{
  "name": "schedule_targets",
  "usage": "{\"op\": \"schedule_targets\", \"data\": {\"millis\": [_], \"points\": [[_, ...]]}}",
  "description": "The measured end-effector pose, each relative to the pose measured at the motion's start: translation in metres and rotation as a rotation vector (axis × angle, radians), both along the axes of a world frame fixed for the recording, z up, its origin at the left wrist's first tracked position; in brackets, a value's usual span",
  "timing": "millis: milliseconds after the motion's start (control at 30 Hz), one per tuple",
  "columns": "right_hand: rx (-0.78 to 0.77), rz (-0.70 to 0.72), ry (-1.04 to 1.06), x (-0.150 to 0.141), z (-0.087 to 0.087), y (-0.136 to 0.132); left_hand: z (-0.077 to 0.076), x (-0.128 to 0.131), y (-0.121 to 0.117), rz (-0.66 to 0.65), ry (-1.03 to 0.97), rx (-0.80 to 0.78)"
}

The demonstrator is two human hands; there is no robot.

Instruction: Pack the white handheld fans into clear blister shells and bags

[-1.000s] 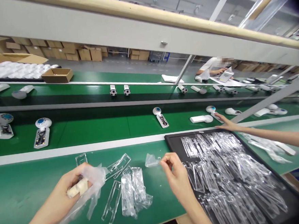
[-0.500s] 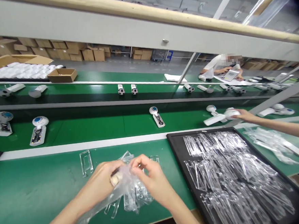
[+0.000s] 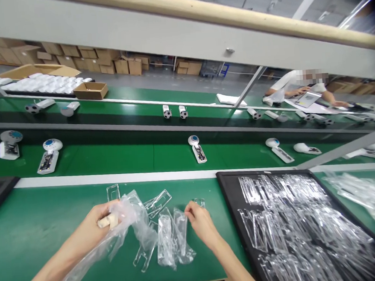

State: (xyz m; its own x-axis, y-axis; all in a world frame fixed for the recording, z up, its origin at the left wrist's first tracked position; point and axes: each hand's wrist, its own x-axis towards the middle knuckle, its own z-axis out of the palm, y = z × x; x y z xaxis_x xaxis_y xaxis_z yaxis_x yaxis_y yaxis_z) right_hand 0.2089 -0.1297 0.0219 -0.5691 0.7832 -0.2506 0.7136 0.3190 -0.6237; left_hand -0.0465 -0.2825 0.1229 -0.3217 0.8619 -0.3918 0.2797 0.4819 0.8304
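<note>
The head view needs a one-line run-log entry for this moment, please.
left hand: gripping crumpled clear plastic | right hand: beside bagged clear parts, contact unclear | black tray: holding rows of clear pieces

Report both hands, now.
Left hand: closed, holding crumpled clear plastic.
Right hand: fingertips pinched together at a bagged clear part; whether gripping it can't be told.

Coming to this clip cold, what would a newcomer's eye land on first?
Probably the black tray at the right of the green bench, packed with glittering clear plastic parts. Next, the crumpled translucent plastic in the left hand, left of centre. Beyond, a white device shows its dark innards on a green surface.
</note>
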Motion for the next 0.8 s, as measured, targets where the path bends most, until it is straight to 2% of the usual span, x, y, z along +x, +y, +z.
{"op": "schedule_targets", "data": {"millis": [100, 267, 433, 533, 633, 700, 733, 800], "points": [[0.021, 0.025, 0.063, 0.008, 0.036, -0.008, 0.005, 0.001, -0.002, -0.018, -0.003, 0.005], [0.032, 0.082, 0.263, 0.008, 0.091, -0.014, 0.013, 0.006, 0.001, -0.179, -0.006, 0.097], [0.034, 0.122, 0.371, -0.008, 0.123, -0.007, 0.028, 0.011, 0.006, -0.270, 0.021, 0.165], [-0.072, 0.204, 0.441, -0.031, 0.136, -0.019, 0.034, 0.018, 0.009, -0.305, 0.022, 0.184], [-0.298, 0.283, 0.591, -0.057, 0.134, -0.040, 0.028, 0.025, 0.009, -0.371, -0.006, 0.207], [-0.392, 0.226, 0.667, -0.067, 0.119, -0.050, 0.019, 0.024, 0.005, -0.393, -0.013, 0.188], [-0.372, 0.157, 0.662, -0.069, 0.107, -0.053, 0.014, 0.021, 0.002, -0.382, -0.010, 0.171], [-0.208, 0.019, 0.547, -0.067, 0.074, -0.056, 0.006, 0.013, -0.006, -0.317, -0.008, 0.130]]}}
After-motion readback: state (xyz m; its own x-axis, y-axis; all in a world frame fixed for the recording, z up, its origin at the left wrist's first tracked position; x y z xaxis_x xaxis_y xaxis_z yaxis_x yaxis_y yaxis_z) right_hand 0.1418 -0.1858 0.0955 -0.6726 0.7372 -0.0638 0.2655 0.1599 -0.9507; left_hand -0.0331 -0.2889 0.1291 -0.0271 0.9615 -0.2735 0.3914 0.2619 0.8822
